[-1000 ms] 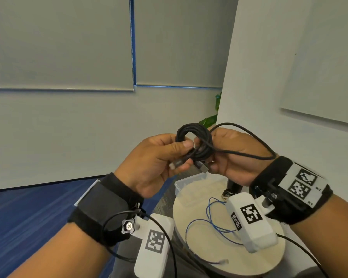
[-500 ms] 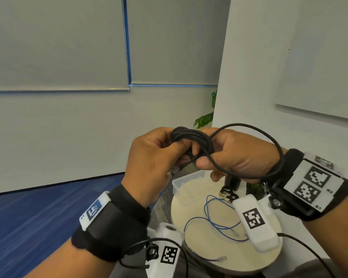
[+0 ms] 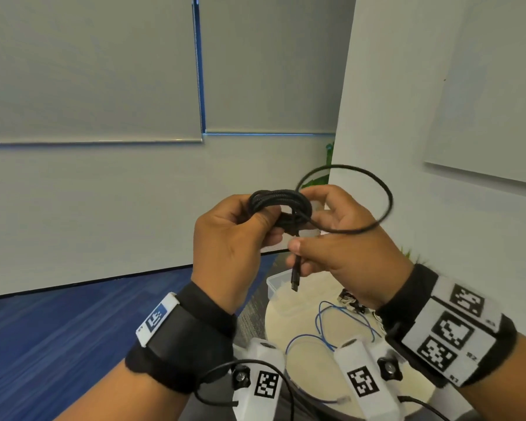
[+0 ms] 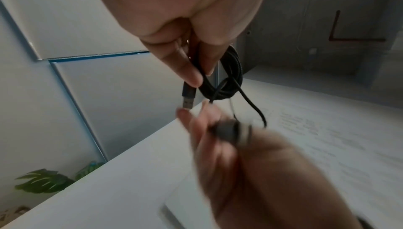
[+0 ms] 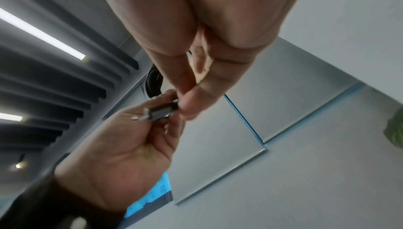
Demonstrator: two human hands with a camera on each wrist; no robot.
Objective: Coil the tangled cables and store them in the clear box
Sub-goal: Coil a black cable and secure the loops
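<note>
- Hands first, nearest my view: my left hand [image 3: 231,241] grips the black cable [image 3: 281,203], its coil pinched between thumb and fingers; a USB plug [image 4: 188,101] pokes out below the fingertips
- my right hand [image 3: 343,238] pinches the cable's other end near its plug [image 3: 295,276], which hangs down; one loose loop arcs over that hand
- below them, I see a round table [image 3: 310,378] with a blue wire [image 3: 328,335] lying loose on it
- at its far edge, the clear box [image 3: 275,284], partly hidden by my hands

A green plant [image 3: 319,179] stands behind the white wall corner; grey roller blinds [image 3: 88,68] hang lowered
</note>
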